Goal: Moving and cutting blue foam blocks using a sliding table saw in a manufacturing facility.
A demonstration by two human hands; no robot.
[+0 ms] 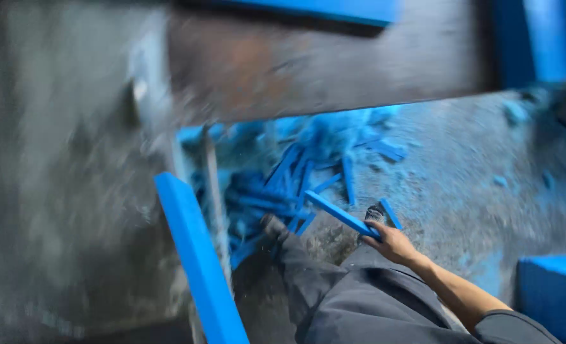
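1. Blue and flat, a long narrow strip (341,215) is in the grip of the right hand (394,243), whose fingers are curled closed round its near end; the strip slants up and to the left from the hand, over the dusty floor (474,172).
2. Just right of the hand, a second short blue strip (391,213) lies near a dark shoe (374,213).
3. Below the hand are the person's grey trouser legs (353,293), with another dark shoe (273,226) further left.
4. Farther off and to the left, a heap of blue offcuts (283,185) lies tangled on the floor, under a rusty, blurred machine beam (321,64).
5. Powdery blue dust covers the floor to the right of the heap.
6. A wide blue board (197,261) stands on edge at the near left, slanting down toward the bottom of the view.
7. A blue block (554,293) sits at the near right corner.
8. The left hand is out of view.
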